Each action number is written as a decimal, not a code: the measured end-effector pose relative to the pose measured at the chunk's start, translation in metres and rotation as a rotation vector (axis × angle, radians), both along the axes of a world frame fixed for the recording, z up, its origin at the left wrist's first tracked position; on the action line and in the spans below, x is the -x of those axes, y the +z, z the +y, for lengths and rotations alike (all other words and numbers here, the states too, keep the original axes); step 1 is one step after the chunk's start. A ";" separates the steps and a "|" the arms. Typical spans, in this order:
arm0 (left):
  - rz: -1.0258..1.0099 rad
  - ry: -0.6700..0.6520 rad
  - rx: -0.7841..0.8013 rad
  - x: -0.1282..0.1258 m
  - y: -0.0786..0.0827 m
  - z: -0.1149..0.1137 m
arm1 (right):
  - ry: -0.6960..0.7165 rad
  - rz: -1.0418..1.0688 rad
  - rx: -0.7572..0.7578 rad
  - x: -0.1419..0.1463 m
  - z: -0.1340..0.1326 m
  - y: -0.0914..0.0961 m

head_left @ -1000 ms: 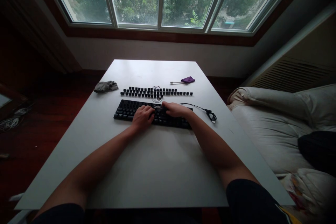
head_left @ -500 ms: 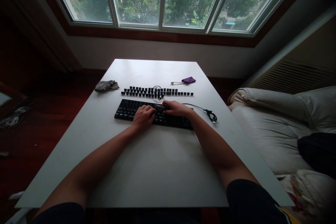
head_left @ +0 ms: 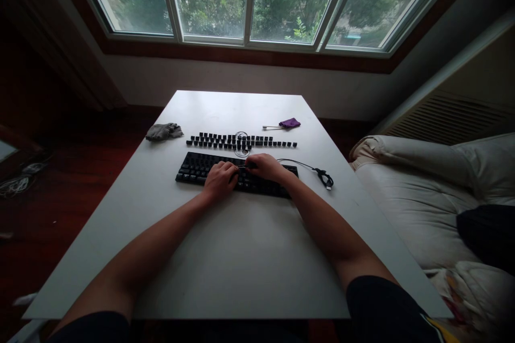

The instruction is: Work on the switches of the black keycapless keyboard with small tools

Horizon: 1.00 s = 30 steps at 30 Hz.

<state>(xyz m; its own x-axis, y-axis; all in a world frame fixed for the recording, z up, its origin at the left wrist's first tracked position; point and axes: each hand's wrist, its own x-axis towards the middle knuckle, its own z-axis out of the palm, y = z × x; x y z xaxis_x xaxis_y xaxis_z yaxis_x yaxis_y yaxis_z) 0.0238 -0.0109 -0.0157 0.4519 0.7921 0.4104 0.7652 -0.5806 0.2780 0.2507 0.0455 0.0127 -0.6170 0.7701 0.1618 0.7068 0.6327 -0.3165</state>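
A black keyboard [head_left: 192, 167] lies on the white table in front of me, with many keycaps in place. My left hand [head_left: 220, 176] rests on its middle, fingers bent and thumb close to the index finger; what lies between them is hidden. My right hand [head_left: 263, 166] is over the right half of the keyboard, closed round the dark handle of a thin wire tool that looks like a keycap puller [head_left: 243, 166]. The wire end points left, reaching my left fingertips. Whether it grips a keycap is too small to tell.
Loose black keycaps [head_left: 217, 144] stand in rows behind the keyboard, with thin wire rings [head_left: 242, 153] among them. A grey cloth [head_left: 164, 132] lies left. At the back right are a purple cloth [head_left: 289, 123] and a thin stick [head_left: 272, 127]. The coiled USB cable [head_left: 324, 177] lies right.
My right hand has shifted a little left and turned, bringing the wire tool closer to my left fingertips. The left hand stays in its spot on the keyboard.
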 end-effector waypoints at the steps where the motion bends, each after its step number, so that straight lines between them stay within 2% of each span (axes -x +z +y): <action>1: -0.004 -0.003 0.003 0.000 0.000 0.000 | -0.002 0.026 0.002 -0.003 0.003 -0.001; 4: -0.012 -0.008 0.012 -0.001 0.001 0.000 | -0.057 0.125 0.008 -0.018 0.015 -0.002; 9: -0.004 -0.003 0.014 -0.003 0.003 -0.002 | -0.308 0.201 -0.056 -0.040 0.034 -0.006; 13: -0.005 -0.009 0.017 -0.004 0.003 -0.002 | -0.440 0.097 -0.058 -0.041 0.043 -0.012; 17: -0.013 -0.004 0.023 -0.004 0.003 0.000 | -0.536 -0.039 0.000 -0.035 0.047 -0.020; 22: -0.006 -0.003 0.024 -0.005 0.002 0.002 | -0.527 -0.010 0.087 -0.037 0.053 -0.028; 27: -0.003 0.001 0.024 -0.005 0.002 0.003 | -0.522 0.121 0.059 -0.047 0.059 -0.032; 30: -0.001 -0.004 0.022 -0.005 0.001 0.003 | -0.461 0.135 0.054 -0.048 0.059 -0.035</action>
